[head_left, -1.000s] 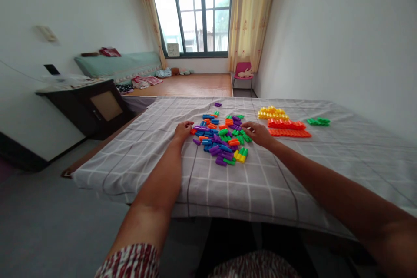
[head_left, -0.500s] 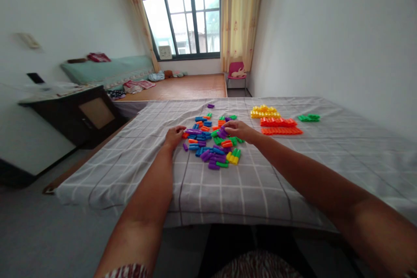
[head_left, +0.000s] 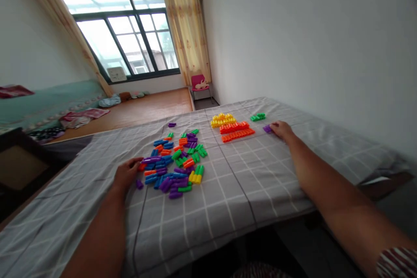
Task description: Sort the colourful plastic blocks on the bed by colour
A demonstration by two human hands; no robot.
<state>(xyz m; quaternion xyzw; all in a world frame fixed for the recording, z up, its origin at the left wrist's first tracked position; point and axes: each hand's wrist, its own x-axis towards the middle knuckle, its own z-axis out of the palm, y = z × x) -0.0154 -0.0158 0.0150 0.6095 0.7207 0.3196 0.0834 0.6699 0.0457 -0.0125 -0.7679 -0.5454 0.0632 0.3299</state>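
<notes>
My right hand (head_left: 282, 130) is out at the right of the bed-like surface, its fingers closed on a small purple plastic block (head_left: 267, 129) at the cloth. My left hand (head_left: 127, 174) rests at the left edge of a mixed pile; its fingertips pinch the end of a longer purple block piece (head_left: 151, 160), with an orange block (head_left: 141, 167) right under them. The pile holds several tube-shaped blue blocks (head_left: 158, 180), green blocks (head_left: 201, 150) and purple blocks (head_left: 176, 195). A yellow-and-green piece (head_left: 196, 175) lies at its right side.
Beyond the pile stand sorted rows: yellow blocks (head_left: 223, 120), orange blocks (head_left: 235, 132) and a small green group (head_left: 258, 117). One purple block (head_left: 172, 124) lies apart at the back. A grey checked cloth (head_left: 224, 191) covers the surface; a white wall runs along the right.
My right hand has left the pile and moved right with a purple block, past the orange rows. My left hand stays at the pile's left edge. The view has turned right.
</notes>
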